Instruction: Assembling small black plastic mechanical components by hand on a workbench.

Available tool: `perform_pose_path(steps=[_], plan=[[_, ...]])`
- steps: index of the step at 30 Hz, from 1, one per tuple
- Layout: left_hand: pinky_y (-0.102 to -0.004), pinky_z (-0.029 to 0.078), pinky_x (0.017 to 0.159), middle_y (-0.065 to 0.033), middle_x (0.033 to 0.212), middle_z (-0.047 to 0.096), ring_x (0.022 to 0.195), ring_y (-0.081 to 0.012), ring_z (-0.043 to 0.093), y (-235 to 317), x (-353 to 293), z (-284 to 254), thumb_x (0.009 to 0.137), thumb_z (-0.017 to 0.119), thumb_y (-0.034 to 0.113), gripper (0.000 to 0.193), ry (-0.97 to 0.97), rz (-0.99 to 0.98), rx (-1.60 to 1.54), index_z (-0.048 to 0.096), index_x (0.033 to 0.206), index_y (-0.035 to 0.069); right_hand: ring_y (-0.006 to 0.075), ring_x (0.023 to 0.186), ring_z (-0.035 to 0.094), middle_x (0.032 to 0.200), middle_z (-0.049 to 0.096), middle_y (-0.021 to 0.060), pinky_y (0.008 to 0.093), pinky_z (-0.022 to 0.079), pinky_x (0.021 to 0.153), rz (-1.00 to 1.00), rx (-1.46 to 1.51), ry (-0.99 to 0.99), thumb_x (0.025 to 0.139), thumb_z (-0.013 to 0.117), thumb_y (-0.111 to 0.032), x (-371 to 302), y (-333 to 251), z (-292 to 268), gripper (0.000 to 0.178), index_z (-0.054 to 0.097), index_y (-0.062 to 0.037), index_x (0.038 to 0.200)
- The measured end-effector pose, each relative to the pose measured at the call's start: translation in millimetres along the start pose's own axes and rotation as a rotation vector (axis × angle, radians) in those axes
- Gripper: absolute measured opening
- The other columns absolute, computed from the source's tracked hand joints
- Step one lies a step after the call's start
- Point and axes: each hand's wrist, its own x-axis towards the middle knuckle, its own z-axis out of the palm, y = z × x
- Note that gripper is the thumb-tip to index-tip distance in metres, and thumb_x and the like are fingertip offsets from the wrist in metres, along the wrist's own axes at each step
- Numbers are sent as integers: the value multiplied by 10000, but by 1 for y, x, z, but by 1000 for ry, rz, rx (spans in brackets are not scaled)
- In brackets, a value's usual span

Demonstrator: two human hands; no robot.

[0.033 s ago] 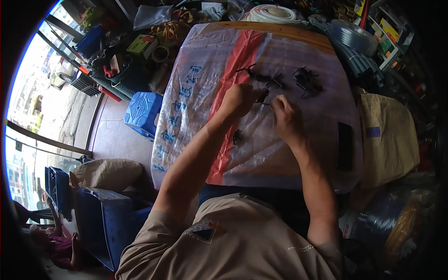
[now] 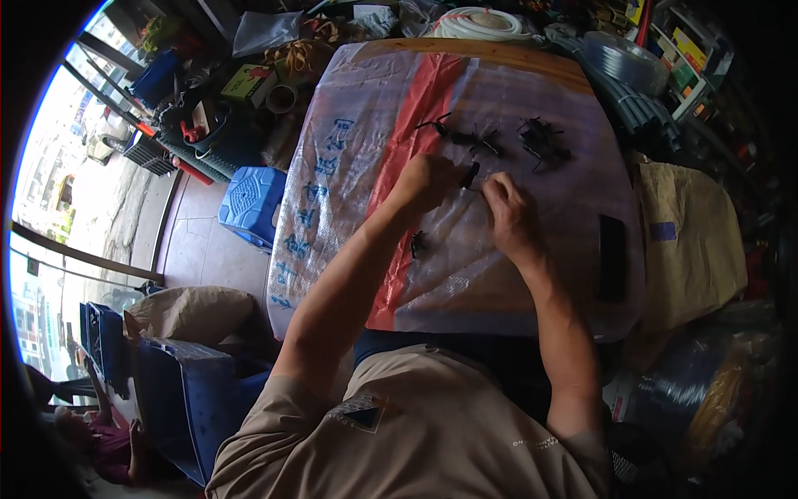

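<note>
My left hand is closed on a small black part, which sticks out past the fingertips above the sheet-covered table. Just to its right, my right hand has its thumb and fingers pinched together. Whatever they hold is too small to make out. Beyond both hands lies a loose cluster of thin-legged black parts. A second, denser black cluster lies to its right. One more little black piece rests nearer me, by the red stripe of the sheet.
A flat black rectangular object lies at the table's right. Beside the table are a brown paper sack and a blue plastic stool. Hose coils and grey pipes crowd the far side. A person is at lower left.
The black part at my left fingertips has turned to stand more upright. My right hand has shifted very slightly. The whole view has moved a little.
</note>
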Motion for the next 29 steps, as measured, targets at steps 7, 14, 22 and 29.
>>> perform_pose_path(steps=[7,14,22,29], plan=[[-239,310,469,18,687,514,537,-60,425,71,-23,11,895,599,231,318,-233,-408,-481,642,1102,-6,281,777,605,857,570,143,321,480,683,234,489,145,896,561,2,-30,-16,-44,40,543,2,931],[-261,410,543,-34,805,612,631,-84,524,70,-29,26,900,614,164,373,-205,-304,-554,583,1217,-31,112,718,581,791,614,46,263,478,653,541,717,231,918,607,-83,-48,-18,-39,106,571,1,971],[-374,503,685,-221,893,646,826,-366,658,76,-51,30,851,613,79,254,-185,191,-195,589,1083,-21,90,625,564,712,593,32,241,462,578,595,996,-162,931,559,-92,-55,-13,-57,94,600,-7,937],[-433,490,687,-222,880,637,832,-411,620,66,-66,36,804,633,109,243,-180,221,-141,574,1022,20,118,620,608,691,637,59,289,497,587,552,890,-304,881,610,-109,-61,-13,-62,117,633,-32,966]])
